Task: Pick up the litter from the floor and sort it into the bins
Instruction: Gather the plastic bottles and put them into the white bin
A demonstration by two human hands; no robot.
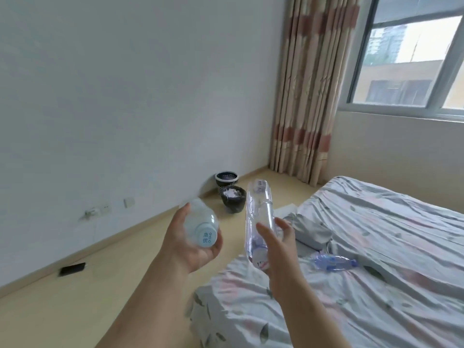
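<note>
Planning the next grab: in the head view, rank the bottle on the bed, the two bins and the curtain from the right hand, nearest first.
1. bottle on the bed, just right of the right hand.
2. paper bin, ahead on the floor.
3. patterned bin, behind it, by the wall.
4. curtain, in the far corner.

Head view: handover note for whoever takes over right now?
Hands: left hand grips a capped bottle; right hand grips a clear bottle.
Bins: near bin and far bin stand by the wall; near bin holds white paper.
Done: both bottles picked up.
Left: bin both. A blue bottle lies on the bed.
</note>
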